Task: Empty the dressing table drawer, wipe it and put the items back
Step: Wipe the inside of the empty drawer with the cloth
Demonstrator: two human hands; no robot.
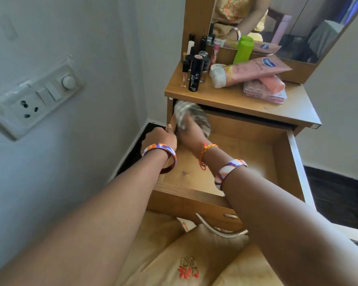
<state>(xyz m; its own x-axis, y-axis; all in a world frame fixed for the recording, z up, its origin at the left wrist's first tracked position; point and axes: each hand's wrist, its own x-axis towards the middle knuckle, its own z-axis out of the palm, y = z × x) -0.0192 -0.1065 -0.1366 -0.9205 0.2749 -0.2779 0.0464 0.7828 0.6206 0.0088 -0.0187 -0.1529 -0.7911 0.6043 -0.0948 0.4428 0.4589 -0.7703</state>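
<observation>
The right hand grips a soft, light, bunched cloth against the emptied drawer's far-left corner, while the left hand, beside it, holds the drawer's side wall.

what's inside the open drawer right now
Only the right hand pressing a striped cloth into the far left corner of the drawer; the visible floor is bare wood. The arms hide part of the floor. The left hand grips its left wall.
</observation>
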